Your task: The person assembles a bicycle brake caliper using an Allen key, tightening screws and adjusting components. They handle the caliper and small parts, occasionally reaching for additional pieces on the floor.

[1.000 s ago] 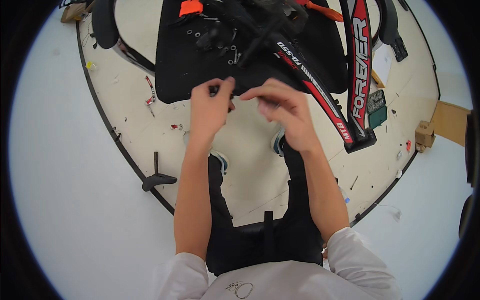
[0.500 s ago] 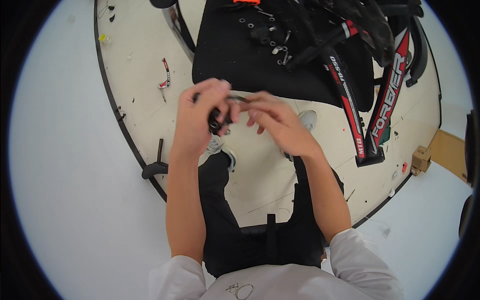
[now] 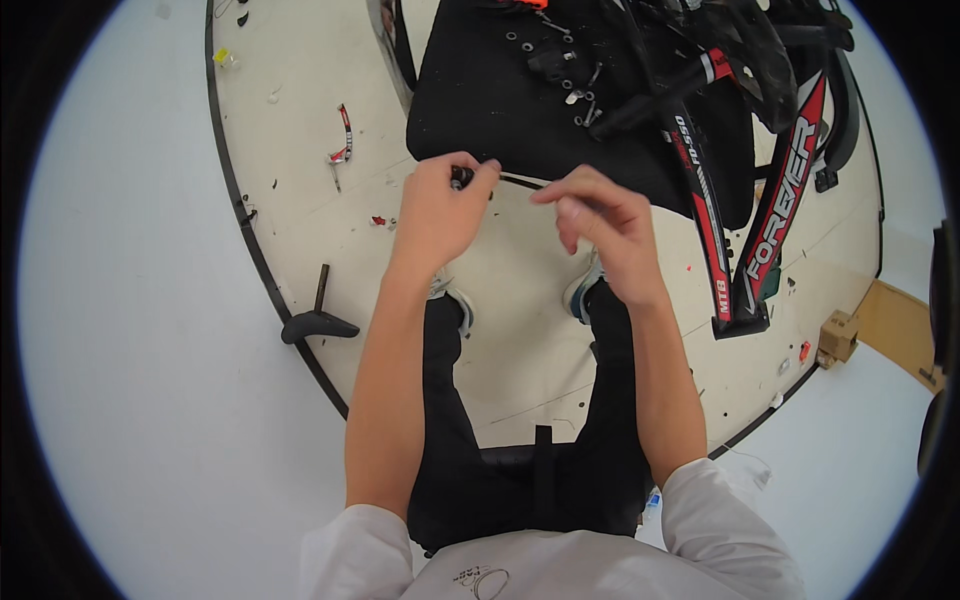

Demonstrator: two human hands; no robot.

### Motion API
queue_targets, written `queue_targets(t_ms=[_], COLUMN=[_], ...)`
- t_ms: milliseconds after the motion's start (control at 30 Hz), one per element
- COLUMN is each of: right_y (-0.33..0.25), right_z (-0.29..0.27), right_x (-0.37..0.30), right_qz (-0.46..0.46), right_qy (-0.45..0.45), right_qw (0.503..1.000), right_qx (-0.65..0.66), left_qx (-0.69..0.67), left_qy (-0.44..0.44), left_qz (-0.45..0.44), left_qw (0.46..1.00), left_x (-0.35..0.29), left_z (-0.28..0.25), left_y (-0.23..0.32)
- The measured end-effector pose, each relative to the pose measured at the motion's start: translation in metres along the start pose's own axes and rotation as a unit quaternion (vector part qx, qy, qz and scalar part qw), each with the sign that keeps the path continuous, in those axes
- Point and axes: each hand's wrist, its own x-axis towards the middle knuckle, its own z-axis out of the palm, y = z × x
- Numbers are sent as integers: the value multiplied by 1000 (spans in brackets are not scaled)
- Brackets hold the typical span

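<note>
Head view: round beige mat (image 3: 300, 200) on white floor (image 3: 150, 420); both hands' grips pinch a thin rod (image 3: 520, 181)

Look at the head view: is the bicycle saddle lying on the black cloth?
No, the bicycle saddle lies at the round mat's left edge, well apart from the black cloth.

Your feet rest on the round mat (image 3: 300, 220), near its near edge. A cloth (image 3: 490, 110) lies toward the mat's far edge, with small bolts (image 3: 575, 95) on it. The bicycle frame (image 3: 750, 230) lies along the mat's right side, partly over the cloth. A small tool (image 3: 342, 140) lies near the left edge. The saddle (image 3: 315, 322) sits across the mat's left near rim.
</note>
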Motion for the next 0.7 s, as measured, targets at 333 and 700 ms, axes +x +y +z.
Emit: queue_targets(t_ms=[333,700], right_y=[-2,-14], right_z=[-1,-76], right_x=[-25,-27], right_qz=[149,9], right_qy=[-137,96], right_qw=[966,960], right_qx=[-163,-265], left_qx=[-248,-82], left_qy=[9,-379], left_qz=[-34,-1], left_qw=[968,922], left_x=[11,-9], left_z=[22,51], left_y=[46,72])
